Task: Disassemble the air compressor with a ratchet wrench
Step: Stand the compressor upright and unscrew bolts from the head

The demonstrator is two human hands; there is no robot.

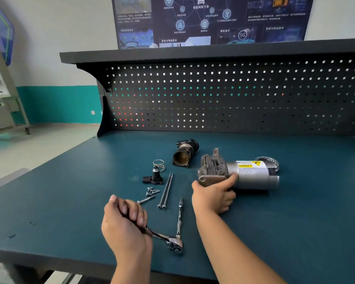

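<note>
The air compressor, a grey cylinder with a yellow warning label and a finned metal head, lies on its side on the blue-green bench top. My right hand grips its near left end, thumb over the joint between head and cylinder. My left hand holds the handle of the ratchet wrench. The wrench head sits near the bench's front edge with a long extension bar pointing away from me.
Removed parts lie left of the compressor: a black cylindrical housing, a spring, a black sensor piece, two long bolts and several short screws. A perforated back panel closes the bench's far side.
</note>
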